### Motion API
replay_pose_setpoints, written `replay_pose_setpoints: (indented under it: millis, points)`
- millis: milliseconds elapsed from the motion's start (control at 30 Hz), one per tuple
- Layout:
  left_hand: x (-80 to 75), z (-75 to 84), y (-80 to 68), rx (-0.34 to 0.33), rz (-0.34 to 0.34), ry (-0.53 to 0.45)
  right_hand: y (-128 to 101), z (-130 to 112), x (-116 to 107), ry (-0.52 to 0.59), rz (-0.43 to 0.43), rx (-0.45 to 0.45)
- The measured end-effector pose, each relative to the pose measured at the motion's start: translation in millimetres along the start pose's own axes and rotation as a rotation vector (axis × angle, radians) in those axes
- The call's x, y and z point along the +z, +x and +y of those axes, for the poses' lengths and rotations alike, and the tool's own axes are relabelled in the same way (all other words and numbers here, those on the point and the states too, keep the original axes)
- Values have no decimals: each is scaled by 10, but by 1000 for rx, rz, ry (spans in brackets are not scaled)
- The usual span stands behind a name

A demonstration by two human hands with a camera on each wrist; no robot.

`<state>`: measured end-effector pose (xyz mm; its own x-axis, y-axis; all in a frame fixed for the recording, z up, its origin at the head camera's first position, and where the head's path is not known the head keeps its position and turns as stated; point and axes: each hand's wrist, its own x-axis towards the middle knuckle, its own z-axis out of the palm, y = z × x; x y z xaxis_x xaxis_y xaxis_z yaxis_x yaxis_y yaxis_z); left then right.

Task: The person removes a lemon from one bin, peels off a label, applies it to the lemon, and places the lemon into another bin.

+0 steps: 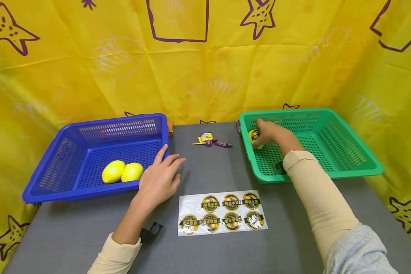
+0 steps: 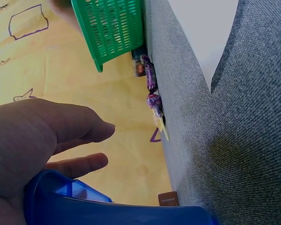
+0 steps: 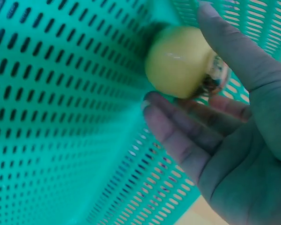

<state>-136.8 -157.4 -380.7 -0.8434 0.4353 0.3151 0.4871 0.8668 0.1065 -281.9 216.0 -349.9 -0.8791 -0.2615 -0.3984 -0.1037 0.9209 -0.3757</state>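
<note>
A yellow lemon with a round sticker [image 1: 254,136] lies at the near-left inside of the green basket [image 1: 359,171]. My right hand [image 1: 265,133] holds it between thumb and fingers. In the right wrist view the lemon [image 3: 173,70] touches the basket's mesh [image 3: 61,117], with the thumb above it and the fingers [image 3: 178,136] below. My left hand [image 1: 164,171] rests on the grey table [image 1: 72,228] with relaxed fingers and holds nothing. It lies beside the near-right corner of the blue basket [image 1: 99,121], which holds two plain lemons [image 1: 113,171] [image 1: 132,172]. The left hand [image 2: 61,136] shows above the blue rim [image 2: 107,211].
A white sticker sheet [image 1: 222,213] with several round labels lies between my arms, near the front. Wrapped candies [image 1: 210,140] lie at the back between the baskets. A small brown block [image 1: 170,127] sits behind the blue basket. Yellow printed cloth surrounds the table.
</note>
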Motion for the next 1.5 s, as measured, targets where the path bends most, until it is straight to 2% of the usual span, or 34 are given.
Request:
replay_pose_setpoints:
  millis: [167,267,400,500,600,733,833,933,1000,1067,1167,1267,1367,1500]
  points:
    - [-15,2,-5,-14,-16,-5,-124,-13,-111,20,-36,24]
    - [-16,4,-4,-19,-23,-7,-253,-44,-204,-9,-61,24]
    - [-18,7,2,-22,-25,-10,-497,-148,-327,-109,-98,-24]
    - [-22,15,-2,-19,-23,-13,-751,-271,-285,-178,-54,-97]
    - [-15,18,-12,-18,-24,-9,-1022,-406,-43,-204,84,-176]
    - [-20,20,-14,-8,-34,-40,-1332,-514,446,-173,290,-249]
    - [-85,-26,-10,17,-33,-192,-1445,-530,774,-140,388,-291]
    - [-224,-177,-27,8,-1,-380,-1477,-525,972,-103,433,-305]
    - [-334,-338,-54,-39,33,-426,-1473,-521,1030,-84,454,-304]
    - [-429,-524,-103,-128,38,-379,-1464,-516,1047,-69,475,-305]
    - [-531,-787,-198,-279,-65,-298,-1451,-511,1039,-64,494,-308]
    - [-590,-989,-294,-383,-215,-302,-1439,-502,1030,-60,502,-308]
    - [-605,-1100,-340,-430,-299,-328,-1432,-493,1025,-52,505,-306]
    - [-596,-1135,-334,-440,-327,-325,-1420,-484,1023,-41,499,-302]
